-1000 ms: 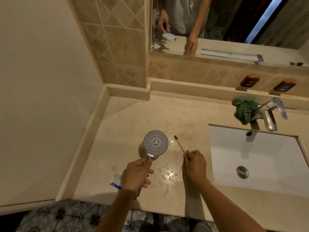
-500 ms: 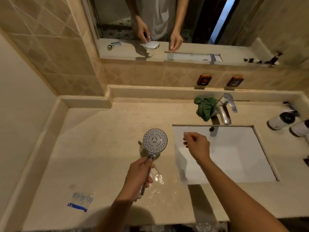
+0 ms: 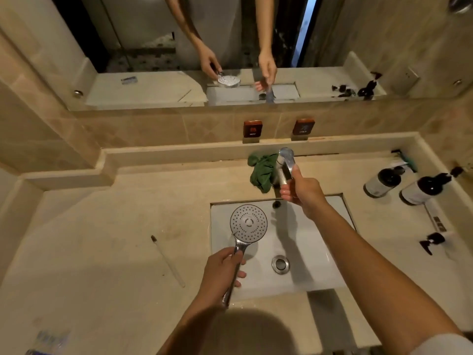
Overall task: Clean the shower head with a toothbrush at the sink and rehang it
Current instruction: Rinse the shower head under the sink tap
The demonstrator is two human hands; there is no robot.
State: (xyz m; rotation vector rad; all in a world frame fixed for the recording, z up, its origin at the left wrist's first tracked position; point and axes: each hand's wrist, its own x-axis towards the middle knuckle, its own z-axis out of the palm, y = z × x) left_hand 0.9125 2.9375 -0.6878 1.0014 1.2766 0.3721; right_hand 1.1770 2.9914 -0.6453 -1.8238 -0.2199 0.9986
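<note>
My left hand [image 3: 220, 275] is clamped on the shower head [image 3: 248, 222] handle over the sink [image 3: 320, 275]. My right hand [image 3: 303, 193], fingers curled on the faucet lever [image 3: 288, 162], could open it too hard, splashing the counter [image 3: 107, 252].

The white rectangular sink [image 3: 314, 275] sits centre-right in the beige stone desk [image 3: 102, 252]. A round chrome perforated shower head [image 3: 248, 223] is over its left part. The thin clear toothbrush [image 3: 167, 261] lies left of the sink. A crumpled green cloth [image 3: 262, 172] lies behind it, touching the chrome faucet [image 3: 285, 163]. Two dark-capped pump bottles [image 3: 399, 184] lie at the right edge.
</note>
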